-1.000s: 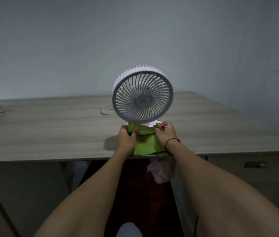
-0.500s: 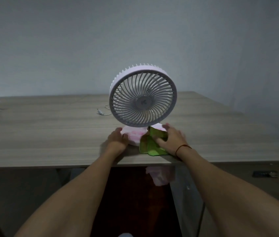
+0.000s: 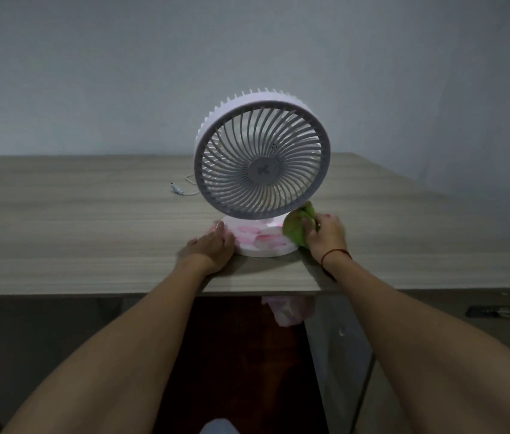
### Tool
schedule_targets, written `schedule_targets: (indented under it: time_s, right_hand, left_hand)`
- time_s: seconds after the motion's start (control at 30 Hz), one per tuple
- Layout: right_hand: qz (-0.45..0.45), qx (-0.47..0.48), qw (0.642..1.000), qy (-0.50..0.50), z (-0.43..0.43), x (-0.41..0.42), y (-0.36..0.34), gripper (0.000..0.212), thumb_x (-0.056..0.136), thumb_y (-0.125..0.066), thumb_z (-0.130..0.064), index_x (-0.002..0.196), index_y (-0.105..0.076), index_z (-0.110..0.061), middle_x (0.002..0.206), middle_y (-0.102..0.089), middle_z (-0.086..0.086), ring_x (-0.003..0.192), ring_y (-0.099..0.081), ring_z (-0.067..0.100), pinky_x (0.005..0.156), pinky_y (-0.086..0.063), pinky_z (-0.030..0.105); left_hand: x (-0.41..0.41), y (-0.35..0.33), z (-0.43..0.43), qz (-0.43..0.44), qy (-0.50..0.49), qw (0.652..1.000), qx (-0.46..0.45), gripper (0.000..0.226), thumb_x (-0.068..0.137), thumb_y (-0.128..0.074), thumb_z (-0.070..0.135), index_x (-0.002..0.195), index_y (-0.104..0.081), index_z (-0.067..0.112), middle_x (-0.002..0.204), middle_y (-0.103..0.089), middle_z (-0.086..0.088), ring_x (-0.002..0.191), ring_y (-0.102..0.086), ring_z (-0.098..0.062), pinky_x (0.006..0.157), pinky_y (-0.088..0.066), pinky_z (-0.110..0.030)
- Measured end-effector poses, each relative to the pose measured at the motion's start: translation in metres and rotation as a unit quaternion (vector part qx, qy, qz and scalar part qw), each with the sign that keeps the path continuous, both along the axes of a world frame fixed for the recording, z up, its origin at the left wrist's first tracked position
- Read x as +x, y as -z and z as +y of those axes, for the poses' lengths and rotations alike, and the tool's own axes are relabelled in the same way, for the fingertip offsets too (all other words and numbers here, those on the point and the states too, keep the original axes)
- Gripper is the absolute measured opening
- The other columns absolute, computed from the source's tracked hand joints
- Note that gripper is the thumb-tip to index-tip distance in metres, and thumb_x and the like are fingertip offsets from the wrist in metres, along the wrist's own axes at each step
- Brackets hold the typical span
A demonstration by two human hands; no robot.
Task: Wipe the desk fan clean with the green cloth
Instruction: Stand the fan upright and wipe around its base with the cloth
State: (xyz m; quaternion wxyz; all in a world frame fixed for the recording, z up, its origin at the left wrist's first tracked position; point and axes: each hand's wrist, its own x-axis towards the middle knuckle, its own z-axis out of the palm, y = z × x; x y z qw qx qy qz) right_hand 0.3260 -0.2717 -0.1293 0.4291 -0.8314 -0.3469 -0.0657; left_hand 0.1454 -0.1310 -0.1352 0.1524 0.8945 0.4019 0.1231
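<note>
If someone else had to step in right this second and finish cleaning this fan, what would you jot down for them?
The left hand is open, lying on the desk with fingers against the left edge of the base, steadying it.
The right hand grips the bunched green cloth, pressed to the base's right side just under the grille rim.
The desk fan stands upright near the desk's front edge, facing the person.
Done: wiping is under way at the base; how much is clean cannot be told.
Left: probably the grille, the ribbed ring and the back.
</note>
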Motion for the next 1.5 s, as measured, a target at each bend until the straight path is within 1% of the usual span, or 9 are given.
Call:
schedule_targets:
  time_s: [0.17, 0.3, 0.4, 0.53, 0.67, 0.9, 1.03, 1.27, 1.5]
  right_hand:
    - [0.016, 0.04, 0.999, -0.004, 0.027, 0.003, -0.006, 0.032, 0.094, -0.046, -0.019, 0.124, -0.052, -0.008, 0.119, -0.062, 0.022, 0.108, -0.057, 0.038, 0.085, -0.045, 0.038]
    - [-0.054, -0.162, 0.983, -0.064, 0.048, 0.0, 0.0, 0.042, 0.098, -0.032, -0.031, 0.127, -0.054, -0.01, 0.143, -0.047, 0.012, 0.129, -0.042, 0.03, 0.108, -0.033, 0.038]
    - [-0.076, -0.203, 0.971, -0.1, 0.047, 0.002, -0.001, 0.046, 0.098, -0.031, -0.035, 0.134, -0.05, -0.015, 0.149, -0.042, 0.008, 0.136, -0.036, 0.028, 0.115, -0.026, 0.039]
    - [-0.109, -0.148, 0.973, -0.14, 0.026, -0.011, 0.001, 0.037, 0.095, -0.042, -0.032, 0.121, -0.061, -0.013, 0.129, -0.061, 0.013, 0.119, -0.052, 0.033, 0.103, -0.039, 0.04]
    - [-0.05, -0.119, 0.975, -0.181, 0.001, -0.011, 0.0, 0.039, 0.096, -0.047, -0.031, 0.13, -0.057, -0.017, 0.137, -0.056, 0.013, 0.126, -0.05, 0.032, 0.107, -0.037, 0.034]
    - [-0.027, -0.243, 0.964, -0.103, 0.016, 0.01, -0.005, 0.054, 0.099, -0.026, -0.043, 0.148, -0.029, -0.021, 0.16, -0.02, 0.003, 0.148, -0.016, 0.025, 0.119, -0.015, 0.044]
    - [-0.051, -0.268, 0.957, -0.096, 0.04, 0.004, -0.002, 0.052, 0.095, -0.024, -0.044, 0.144, -0.032, -0.026, 0.159, -0.021, -0.006, 0.148, -0.009, 0.025, 0.117, -0.013, 0.052]
    - [-0.162, -0.176, 0.955, -0.175, 0.025, -0.028, 0.007, 0.041, 0.094, -0.037, -0.041, 0.127, -0.056, -0.024, 0.135, -0.057, 0.002, 0.131, -0.043, 0.022, 0.11, -0.027, 0.042]
    - [-0.068, -0.239, 0.96, -0.129, -0.006, 0.014, 0.006, 0.056, 0.097, -0.028, -0.049, 0.147, -0.031, -0.025, 0.158, -0.027, -0.001, 0.147, -0.02, 0.023, 0.12, -0.017, 0.043]
  left_hand:
    - [0.004, 0.004, 0.007, 0.007, 0.001, 1.0, 0.019, 0.06, 0.098, -0.017, 0.043, 0.152, -0.012, 0.017, 0.162, -0.017, -0.001, 0.146, -0.025, -0.017, 0.117, -0.019, -0.042]
    - [0.004, 0.006, 0.007, 0.004, -0.003, 1.0, 0.03, 0.059, 0.098, -0.017, 0.042, 0.15, -0.018, 0.016, 0.16, -0.023, -0.004, 0.144, -0.03, -0.019, 0.115, -0.021, -0.042]
    - [0.004, 0.006, 0.008, 0.003, -0.008, 0.999, 0.033, 0.059, 0.097, -0.017, 0.043, 0.15, -0.019, 0.017, 0.16, -0.022, -0.003, 0.145, -0.028, -0.019, 0.115, -0.02, -0.041]
    - [0.005, 0.005, 0.008, 0.011, -0.011, 1.0, 0.026, 0.061, 0.098, -0.016, 0.043, 0.152, -0.012, 0.016, 0.162, -0.017, -0.003, 0.147, -0.022, -0.019, 0.118, -0.017, -0.041]
    - [0.004, 0.006, 0.007, 0.009, -0.017, 0.999, 0.025, 0.061, 0.098, -0.017, 0.044, 0.151, -0.014, 0.014, 0.16, -0.022, -0.005, 0.146, -0.026, -0.019, 0.116, -0.019, -0.04]
    - [0.005, 0.007, 0.008, -0.001, 0.002, 0.999, 0.036, 0.05, 0.097, -0.02, 0.042, 0.14, -0.03, 0.018, 0.155, -0.033, -0.007, 0.139, -0.037, -0.023, 0.11, -0.026, -0.042]
    - [0.007, 0.007, 0.011, 0.002, 0.006, 0.999, 0.043, 0.05, 0.097, -0.019, 0.042, 0.14, -0.029, 0.018, 0.155, -0.033, -0.007, 0.14, -0.037, -0.022, 0.109, -0.026, -0.043]
    - [0.006, 0.004, 0.008, -0.001, -0.003, 0.999, 0.037, 0.054, 0.098, -0.018, 0.042, 0.144, -0.026, 0.016, 0.157, -0.03, -0.008, 0.142, -0.033, -0.023, 0.112, -0.024, -0.043]
    - [0.004, 0.006, 0.006, 0.002, 0.003, 0.999, 0.033, 0.055, 0.098, -0.019, 0.042, 0.145, -0.025, 0.015, 0.158, -0.027, -0.007, 0.142, -0.032, -0.022, 0.112, -0.023, -0.042]
